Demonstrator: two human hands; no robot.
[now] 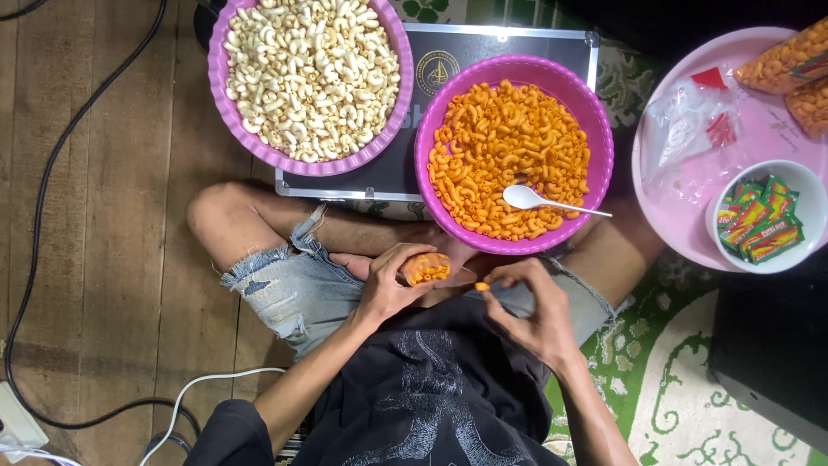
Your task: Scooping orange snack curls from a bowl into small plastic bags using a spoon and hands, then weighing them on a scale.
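Note:
My left hand [390, 280] grips a small clear bag [427, 268] filled with orange curled snacks, held over my lap. My right hand [526, 302] pinches a single orange snack piece [482, 286] just right of the bag's mouth. Right above my hands sits a purple bowl [595, 116] of orange curled snacks with a white plastic spoon [539, 200] lying on them. A second purple bowl [220, 95] at the upper left holds pale, uncoloured curled snacks.
The bowls rest on a black case with metal edges [483, 43]. A pink tray [759, 129] at right carries empty clear bags [690, 129], filled snack bags [789, 60] and a white bowl [806, 185] of small seasoning sachets. Cables [52, 164] cross the wooden floor at left.

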